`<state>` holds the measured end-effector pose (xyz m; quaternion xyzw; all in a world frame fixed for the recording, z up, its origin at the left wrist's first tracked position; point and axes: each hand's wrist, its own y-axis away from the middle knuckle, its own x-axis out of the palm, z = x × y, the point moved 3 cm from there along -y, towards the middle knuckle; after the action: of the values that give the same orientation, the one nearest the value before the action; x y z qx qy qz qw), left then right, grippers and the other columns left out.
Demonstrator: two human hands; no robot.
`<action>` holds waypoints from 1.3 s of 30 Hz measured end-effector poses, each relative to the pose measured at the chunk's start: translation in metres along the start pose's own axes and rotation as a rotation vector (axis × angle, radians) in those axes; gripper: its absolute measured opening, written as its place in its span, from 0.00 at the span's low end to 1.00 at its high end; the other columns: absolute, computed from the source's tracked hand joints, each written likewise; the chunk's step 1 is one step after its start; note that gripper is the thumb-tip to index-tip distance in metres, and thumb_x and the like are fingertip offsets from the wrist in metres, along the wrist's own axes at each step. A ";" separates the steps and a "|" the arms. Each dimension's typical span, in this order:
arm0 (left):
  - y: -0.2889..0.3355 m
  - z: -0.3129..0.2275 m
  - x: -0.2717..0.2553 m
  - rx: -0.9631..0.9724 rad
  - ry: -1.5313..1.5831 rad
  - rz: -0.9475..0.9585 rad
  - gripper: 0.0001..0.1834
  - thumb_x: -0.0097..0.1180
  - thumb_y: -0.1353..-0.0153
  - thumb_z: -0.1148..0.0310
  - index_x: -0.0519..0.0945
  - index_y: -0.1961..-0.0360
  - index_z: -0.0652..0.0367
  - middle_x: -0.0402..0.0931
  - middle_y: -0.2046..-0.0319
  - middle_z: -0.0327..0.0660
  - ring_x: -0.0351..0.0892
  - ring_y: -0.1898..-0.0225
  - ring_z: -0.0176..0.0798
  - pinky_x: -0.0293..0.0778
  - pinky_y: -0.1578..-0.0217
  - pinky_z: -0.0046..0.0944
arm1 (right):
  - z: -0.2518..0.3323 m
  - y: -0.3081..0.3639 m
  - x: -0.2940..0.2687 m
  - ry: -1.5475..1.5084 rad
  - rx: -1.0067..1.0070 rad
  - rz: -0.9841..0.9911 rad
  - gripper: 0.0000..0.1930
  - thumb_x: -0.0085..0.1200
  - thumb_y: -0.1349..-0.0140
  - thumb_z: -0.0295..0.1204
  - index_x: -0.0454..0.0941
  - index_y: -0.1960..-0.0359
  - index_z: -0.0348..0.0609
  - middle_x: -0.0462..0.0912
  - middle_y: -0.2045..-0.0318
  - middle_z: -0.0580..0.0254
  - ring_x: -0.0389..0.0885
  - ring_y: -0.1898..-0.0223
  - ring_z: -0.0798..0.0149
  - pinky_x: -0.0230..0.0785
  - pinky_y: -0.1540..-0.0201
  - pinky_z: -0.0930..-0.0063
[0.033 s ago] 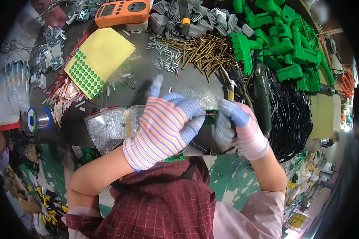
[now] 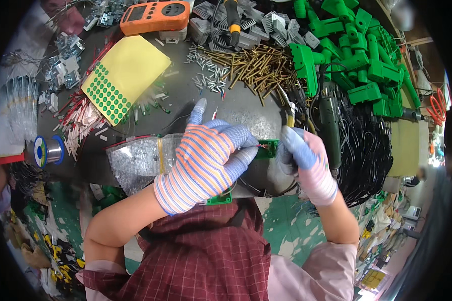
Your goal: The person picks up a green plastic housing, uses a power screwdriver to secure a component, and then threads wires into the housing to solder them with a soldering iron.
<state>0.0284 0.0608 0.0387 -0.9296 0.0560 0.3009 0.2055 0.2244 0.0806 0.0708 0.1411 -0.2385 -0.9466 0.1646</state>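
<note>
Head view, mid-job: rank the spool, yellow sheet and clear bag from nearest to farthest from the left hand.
From the left hand:
1. Clear bag, right beside it, on its left
2. Yellow sheet, upper left
3. Spool, far left

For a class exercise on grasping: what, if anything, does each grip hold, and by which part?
The left grip pinches thin wiring just beside the green piece; whether the right grip holds anything cannot be told.

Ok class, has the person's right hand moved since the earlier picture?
Yes, slightly: the right hand has shifted to the right, toward the dark cylindrical tool.
</note>
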 end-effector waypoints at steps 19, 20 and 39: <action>-0.005 0.004 -0.003 -0.076 0.063 0.231 0.11 0.61 0.42 0.59 0.83 0.63 0.52 0.84 0.68 0.43 0.83 0.59 0.50 0.59 0.37 0.65 | 0.000 0.000 0.014 1.047 -1.236 -0.259 0.23 0.63 0.53 0.33 0.81 0.51 0.47 0.81 0.65 0.61 0.80 0.65 0.55 0.71 0.61 0.61; -0.005 0.004 -0.002 -0.060 0.109 0.189 0.09 0.62 0.44 0.62 0.82 0.66 0.54 0.82 0.70 0.41 0.82 0.62 0.48 0.56 0.35 0.63 | -0.002 0.000 0.013 1.104 -1.273 -0.261 0.22 0.63 0.53 0.31 0.81 0.53 0.47 0.80 0.66 0.61 0.80 0.65 0.56 0.71 0.62 0.61; 0.002 0.001 -0.002 0.009 0.077 0.015 0.05 0.66 0.46 0.68 0.83 0.69 0.52 0.82 0.71 0.36 0.82 0.64 0.42 0.52 0.32 0.61 | 0.014 0.010 0.007 0.724 -0.866 -0.303 0.08 0.61 0.42 0.32 0.79 0.67 0.42 0.78 0.76 0.59 0.78 0.76 0.56 0.69 0.73 0.65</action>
<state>0.0260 0.0600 0.0379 -0.9392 0.0720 0.2659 0.2051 0.2156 0.0749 0.0859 0.4079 0.2643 -0.8625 0.1410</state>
